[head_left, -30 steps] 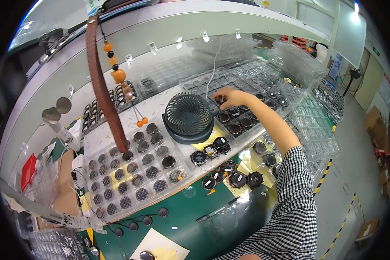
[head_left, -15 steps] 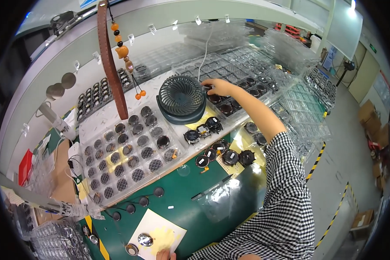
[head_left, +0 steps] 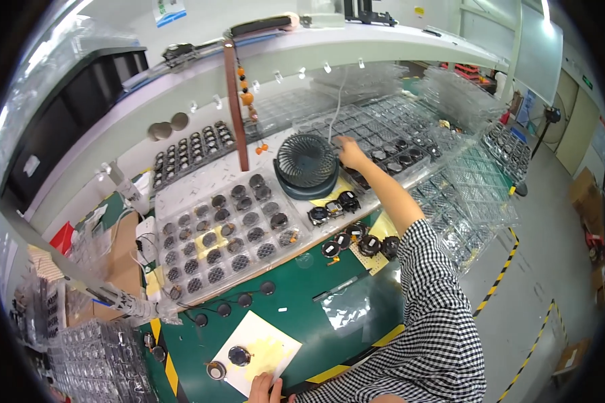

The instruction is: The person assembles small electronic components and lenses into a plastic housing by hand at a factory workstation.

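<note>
My right hand (head_left: 351,153) reaches out to the right side of a dark desk fan (head_left: 307,164), over the near-left end of a clear tray (head_left: 400,144) holding dark round parts. Its fingers are curled together; what lies between them is too small to make out. At the lower edge, my left hand (head_left: 265,389) rests with its fingers laid on a white-and-yellow sheet (head_left: 279,339). Beyond its fingertips a round, watch-like disc (head_left: 238,356) with a shiny face lies on that sheet. A second round disc (head_left: 216,370) sits at the sheet's left edge.
A clear compartment tray (head_left: 215,248) of black discs stands left of the fan. Black round modules (head_left: 356,238) lie in front of it, near a pen (head_left: 339,287) and a clear bag (head_left: 346,312). A brown strap (head_left: 235,107) hangs from the shelf. Clear trays (head_left: 101,363) are stacked lower left.
The view has tilted, so the bench appears farther right and lower. More of my left hand shows on the sheet. My right hand stays beside the fan, its fingers now more curled.
</note>
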Demonstrator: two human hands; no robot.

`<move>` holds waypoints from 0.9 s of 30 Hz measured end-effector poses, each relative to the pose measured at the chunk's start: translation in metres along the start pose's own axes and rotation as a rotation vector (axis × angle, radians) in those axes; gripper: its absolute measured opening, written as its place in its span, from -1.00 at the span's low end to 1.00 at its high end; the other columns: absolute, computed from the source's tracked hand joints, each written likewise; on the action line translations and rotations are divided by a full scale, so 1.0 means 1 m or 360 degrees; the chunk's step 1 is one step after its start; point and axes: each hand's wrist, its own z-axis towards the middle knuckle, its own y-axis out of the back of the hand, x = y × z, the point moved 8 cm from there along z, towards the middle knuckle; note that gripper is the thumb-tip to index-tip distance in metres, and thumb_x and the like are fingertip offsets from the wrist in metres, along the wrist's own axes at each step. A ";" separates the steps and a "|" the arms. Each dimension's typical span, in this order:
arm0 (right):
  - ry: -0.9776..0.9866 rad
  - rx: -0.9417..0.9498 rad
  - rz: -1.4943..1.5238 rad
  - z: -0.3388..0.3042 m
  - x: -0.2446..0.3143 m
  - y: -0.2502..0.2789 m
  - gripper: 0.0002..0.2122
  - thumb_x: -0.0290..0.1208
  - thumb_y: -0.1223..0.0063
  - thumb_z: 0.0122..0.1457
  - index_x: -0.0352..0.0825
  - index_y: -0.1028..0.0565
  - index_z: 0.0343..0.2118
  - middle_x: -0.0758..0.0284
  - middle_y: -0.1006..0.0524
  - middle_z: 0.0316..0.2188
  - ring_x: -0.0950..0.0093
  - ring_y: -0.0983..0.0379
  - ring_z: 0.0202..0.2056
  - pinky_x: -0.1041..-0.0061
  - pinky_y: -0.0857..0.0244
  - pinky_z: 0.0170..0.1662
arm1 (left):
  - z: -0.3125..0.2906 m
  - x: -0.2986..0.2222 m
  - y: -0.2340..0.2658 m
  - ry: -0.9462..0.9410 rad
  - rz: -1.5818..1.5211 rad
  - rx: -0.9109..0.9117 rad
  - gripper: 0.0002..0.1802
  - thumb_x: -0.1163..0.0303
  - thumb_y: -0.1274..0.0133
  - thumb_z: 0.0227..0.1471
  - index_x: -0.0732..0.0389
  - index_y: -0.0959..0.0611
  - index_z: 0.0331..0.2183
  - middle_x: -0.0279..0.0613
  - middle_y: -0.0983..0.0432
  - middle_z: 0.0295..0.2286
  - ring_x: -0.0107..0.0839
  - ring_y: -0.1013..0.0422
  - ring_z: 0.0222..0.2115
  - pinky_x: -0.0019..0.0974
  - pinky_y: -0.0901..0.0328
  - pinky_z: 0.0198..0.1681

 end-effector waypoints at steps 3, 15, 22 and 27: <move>-0.0595 0.0081 -0.0304 -0.015 0.022 -0.008 -0.66 -0.34 -0.07 0.00 -0.43 -0.47 -0.17 -0.06 -0.49 -0.08 -0.02 -0.41 -0.04 0.10 -0.30 0.03 | -0.009 -0.001 0.006 0.0023 0.0121 -0.0034 -0.24 0.62 -0.18 -0.38 0.41 -0.44 0.02 0.26 -0.33 -0.04 0.21 -0.31 -0.03 0.04 -0.25 0.06; -0.0400 0.0177 -0.0681 -0.021 0.040 -0.018 -0.65 -0.26 -0.16 -0.05 -0.33 -0.59 -0.21 0.07 -0.41 -0.04 0.07 -0.23 0.06 0.16 -0.21 0.07 | -0.006 -0.006 0.010 -0.0086 0.0078 -0.0072 -0.35 0.57 -0.22 -0.24 0.43 -0.44 -0.01 0.28 -0.34 -0.08 0.24 -0.33 -0.08 0.05 -0.27 -0.01; 0.0004 -0.0267 -0.0552 -0.047 0.047 0.048 -0.74 -0.32 -0.10 0.03 -0.27 -0.58 -0.21 0.10 -0.51 -0.21 0.09 -0.37 -0.09 0.17 -0.28 0.00 | -0.002 -0.008 0.015 -0.0159 0.0013 -0.0118 -0.37 0.53 -0.24 -0.20 0.43 -0.44 -0.02 0.28 -0.35 -0.10 0.23 -0.34 -0.12 0.04 -0.30 -0.06; -0.0340 -0.0283 -0.1100 -0.127 -0.014 0.176 -0.63 -0.18 -0.25 -0.11 -0.28 -0.57 -0.24 0.10 -0.51 -0.31 0.09 -0.44 -0.18 0.16 -0.35 -0.11 | -0.006 -0.009 0.018 -0.0172 -0.0050 -0.0181 -0.41 0.50 -0.25 -0.19 0.43 -0.46 -0.06 0.24 -0.37 -0.13 0.21 -0.35 -0.13 0.05 -0.31 -0.06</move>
